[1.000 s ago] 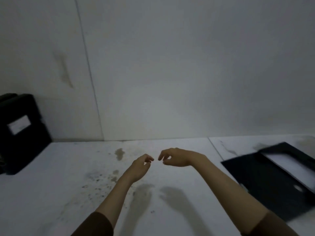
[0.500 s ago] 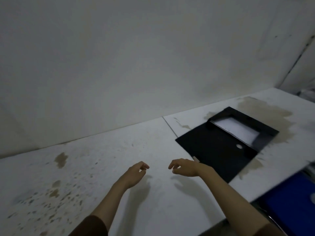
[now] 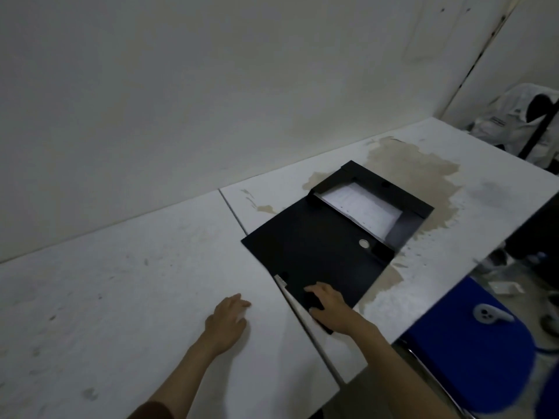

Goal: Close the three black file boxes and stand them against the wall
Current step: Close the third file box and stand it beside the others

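Note:
One black file box (image 3: 320,246) lies open and flat on the white table (image 3: 136,282), right of centre, its lid spread toward me and white paper (image 3: 361,208) showing in its tray. My right hand (image 3: 328,306) rests on the lid's near corner, fingers curled over its edge. My left hand (image 3: 227,320) hovers palm-down just above the table to the left of the box, fingers loosely apart, holding nothing. The other file boxes are out of view.
The wall (image 3: 211,101) runs along the table's far side. A brown stain (image 3: 417,164) spreads around the box. A blue chair seat (image 3: 472,355) with a grey controller (image 3: 487,314) stands off the table's right edge. White cloth (image 3: 514,122) hangs at far right.
The view has swung right, off the standing black box at left. Both hands moved right and forward; my right hand has come down onto the open box's lid corner.

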